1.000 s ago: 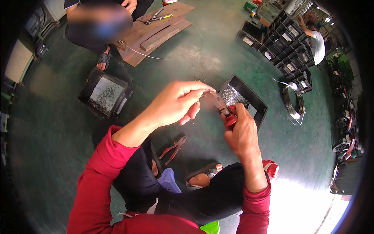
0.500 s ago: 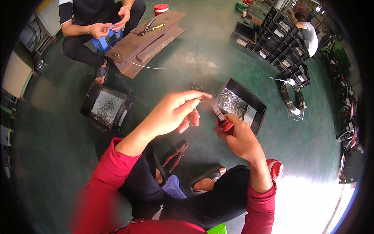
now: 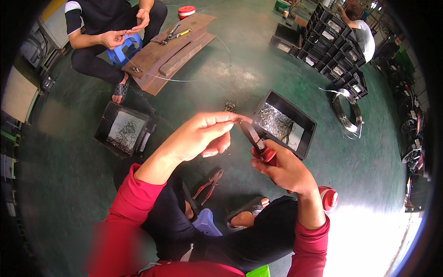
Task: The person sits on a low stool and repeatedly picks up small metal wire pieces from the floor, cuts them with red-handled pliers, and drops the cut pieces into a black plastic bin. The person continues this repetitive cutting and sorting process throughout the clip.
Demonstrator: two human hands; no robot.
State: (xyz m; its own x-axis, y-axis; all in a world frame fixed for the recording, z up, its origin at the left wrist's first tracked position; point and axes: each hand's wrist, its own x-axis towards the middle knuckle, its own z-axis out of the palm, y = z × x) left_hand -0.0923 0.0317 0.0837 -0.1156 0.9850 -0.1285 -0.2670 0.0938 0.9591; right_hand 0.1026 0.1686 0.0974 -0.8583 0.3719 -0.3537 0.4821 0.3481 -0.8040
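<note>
My left hand [image 3: 198, 136] is closed in a pinch, thumb against forefinger, on a small bent wire piece [image 3: 240, 120] that barely shows. In my right hand [image 3: 290, 170] are red-handled pliers [image 3: 250, 135], gripped by the handles. Their dark jaws reach up to the left fingertips and touch or nearly touch the wire piece. Just right of the pliers stands a black bin [image 3: 308, 139] with many small metal wire pieces in it. A small heap of wire pieces [image 3: 230, 105] lies on the floor beyond my left hand.
Another pair of pliers [image 3: 209, 185] lies by my feet. At left is a second black bin [image 3: 104, 123] with wire pieces. A co-worker [image 3: 104, 27] sits beside a rusty metal beam [image 3: 152, 83] bearing tools. A wire coil [image 3: 347, 111] and stacked black crates [image 3: 330, 44] are at right.
The pliers have turned, and their jaws have come left to the pinched fingertips. My right hand has shifted slightly down. The left hand stays nearly in place.
</note>
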